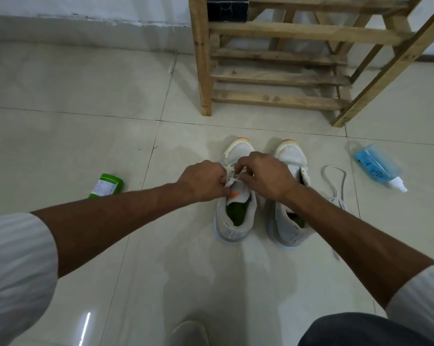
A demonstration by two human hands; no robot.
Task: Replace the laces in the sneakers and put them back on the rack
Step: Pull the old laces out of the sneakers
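Two pale grey sneakers with orange toe tips stand side by side on the tiled floor, toes pointing away from me. Over the left sneaker (233,221), my left hand (203,181) and my right hand (263,176) each pinch part of its white lace (232,179) above the tongue. The right sneaker (289,156) is partly covered by my right forearm. A loose white lace (334,181) lies in a loop on the floor to its right. Behind the shoes stands the wooden rack (281,76).
A green bottle (106,187) lies on the floor to the left. A blue spray bottle (378,166) lies on its side to the right. A black box (227,8) sits on an upper rack shelf. My knee (360,330) shows at the bottom edge.
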